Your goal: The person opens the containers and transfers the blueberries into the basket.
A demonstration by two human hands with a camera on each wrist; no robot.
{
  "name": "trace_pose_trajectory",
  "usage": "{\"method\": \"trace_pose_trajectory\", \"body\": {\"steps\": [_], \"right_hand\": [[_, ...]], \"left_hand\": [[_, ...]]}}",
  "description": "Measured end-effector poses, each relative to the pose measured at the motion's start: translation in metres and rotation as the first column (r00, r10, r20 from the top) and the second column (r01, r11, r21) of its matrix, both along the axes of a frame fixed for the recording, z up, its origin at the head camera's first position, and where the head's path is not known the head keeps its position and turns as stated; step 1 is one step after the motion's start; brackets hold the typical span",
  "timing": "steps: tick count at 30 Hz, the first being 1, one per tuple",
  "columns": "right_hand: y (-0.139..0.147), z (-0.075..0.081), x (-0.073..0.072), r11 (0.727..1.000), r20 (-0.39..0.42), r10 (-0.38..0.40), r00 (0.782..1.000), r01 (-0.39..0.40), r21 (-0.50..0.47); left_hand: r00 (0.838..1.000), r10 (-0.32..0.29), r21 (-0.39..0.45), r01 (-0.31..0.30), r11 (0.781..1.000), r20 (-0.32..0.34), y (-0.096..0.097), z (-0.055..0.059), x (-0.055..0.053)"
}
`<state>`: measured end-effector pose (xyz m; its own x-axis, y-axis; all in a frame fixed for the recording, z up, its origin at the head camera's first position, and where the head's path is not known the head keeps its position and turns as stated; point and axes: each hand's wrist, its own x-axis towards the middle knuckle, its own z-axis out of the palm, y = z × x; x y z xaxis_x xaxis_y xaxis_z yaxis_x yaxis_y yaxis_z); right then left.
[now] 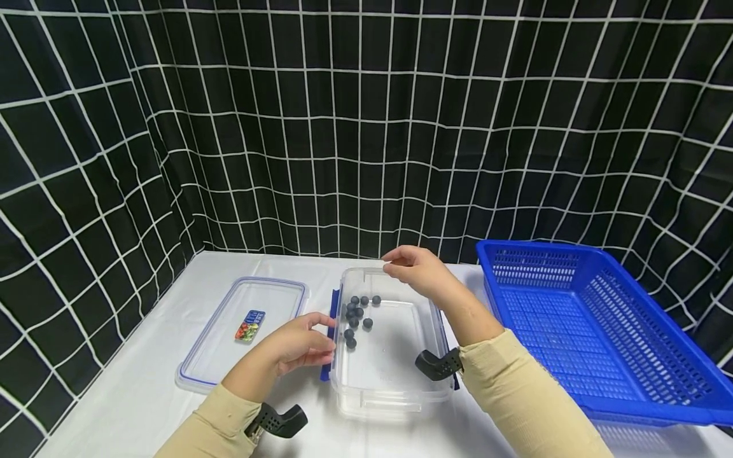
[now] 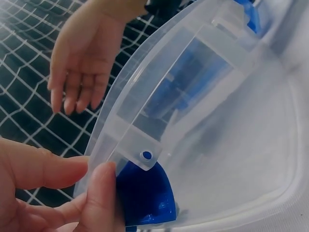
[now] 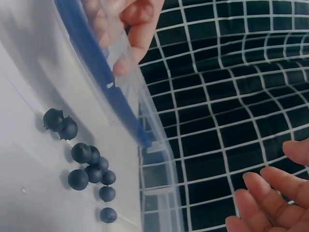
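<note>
Several blueberries (image 3: pixel 78 180) lie loose along the left side inside a clear plastic container (image 1: pixel 395 362) with blue side latches. My left hand (image 1: pixel 306 343) is at the container's left side, fingertips at the hanging blue latch (image 2: pixel 145 193); in the left wrist view a finger touches the latch and the thumb is close to the rim. My right hand (image 1: pixel 420 270) hovers over the far right corner of the container, its fingers loosely bent and nothing in them. The right wrist view shows the fingers of that right hand (image 3: pixel 275 203) relaxed, apart from the wall.
A clear lid (image 1: pixel 220 356) with a blue seal and a colourful label lies left of the container on the white table (image 1: pixel 132 356). To the right stands a large blue plastic basket (image 1: pixel 550 318). Behind hangs a black curtain (image 1: pixel 366 146) with a white grid.
</note>
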<state>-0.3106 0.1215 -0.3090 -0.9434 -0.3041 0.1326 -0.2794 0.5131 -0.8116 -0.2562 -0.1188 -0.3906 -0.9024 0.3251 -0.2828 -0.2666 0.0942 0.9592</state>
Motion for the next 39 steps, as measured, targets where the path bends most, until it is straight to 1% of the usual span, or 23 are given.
{"method": "trace_pose_trajectory", "body": {"steps": [8,12,16,20,23,27,31,39], "right_hand": [[-0.014,-0.015,-0.017,0.999,0.036,-0.001,0.999,0.000,0.034],[-0.021,-0.025,-0.025,0.998,0.037,0.007,0.999,-0.009,0.055],[-0.026,-0.032,-0.031,0.997,0.035,0.021,0.999,-0.024,0.072],[-0.027,-0.036,-0.039,0.996,0.040,0.033,0.999,-0.036,0.079],[-0.028,-0.040,-0.044,0.996,0.045,0.036,0.998,-0.040,0.076],[-0.029,-0.045,-0.047,0.994,0.066,0.059,0.996,-0.065,0.093],[-0.032,-0.052,-0.050,0.986,0.092,0.092,0.992,-0.103,0.131],[-0.035,-0.065,-0.050,0.960,0.127,0.122,0.984,-0.149,0.238]], "left_hand": [[1.000,-0.025,0.003,0.025,1.000,0.004,-0.002,0.003,0.003],[0.999,-0.037,0.015,0.037,0.999,0.003,-0.004,0.003,0.005],[0.999,-0.047,0.039,0.047,0.998,0.006,-0.005,0.002,0.006],[0.999,-0.041,0.049,0.040,0.998,0.012,-0.005,0.001,0.008],[0.999,-0.031,0.040,0.030,0.999,0.012,-0.005,0.001,0.009],[1.000,-0.019,0.034,0.019,0.999,0.009,-0.004,0.001,0.009],[1.000,-0.012,0.039,0.011,0.999,0.007,-0.004,0.001,0.009],[1.000,0.000,0.008,0.000,1.000,-0.001,-0.003,0.001,0.009]]}}
